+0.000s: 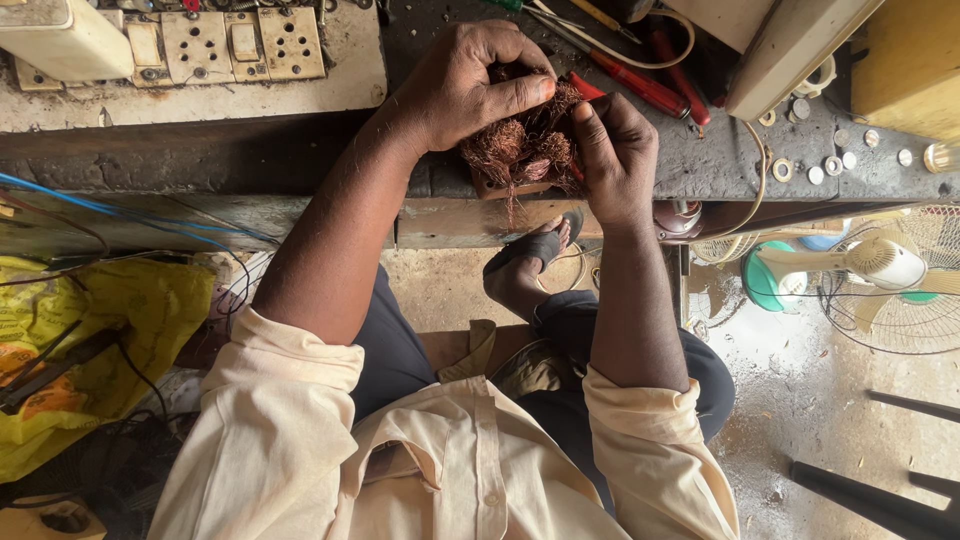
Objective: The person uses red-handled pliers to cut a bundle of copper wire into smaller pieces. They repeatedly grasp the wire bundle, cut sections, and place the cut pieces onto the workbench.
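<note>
left hand (470,85) gripping copper winding (520,150) | right hand (615,150) pinching strands | workbench front edge (300,160) | pulling gently is advised

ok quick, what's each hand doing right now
Left hand: closed over the top of the copper wire bundle.
Right hand: fingers gripping the same bundle from the side.

Screwdrivers (640,85) crowd behind, switchboard (225,45) left, washers (815,165) right
</note>
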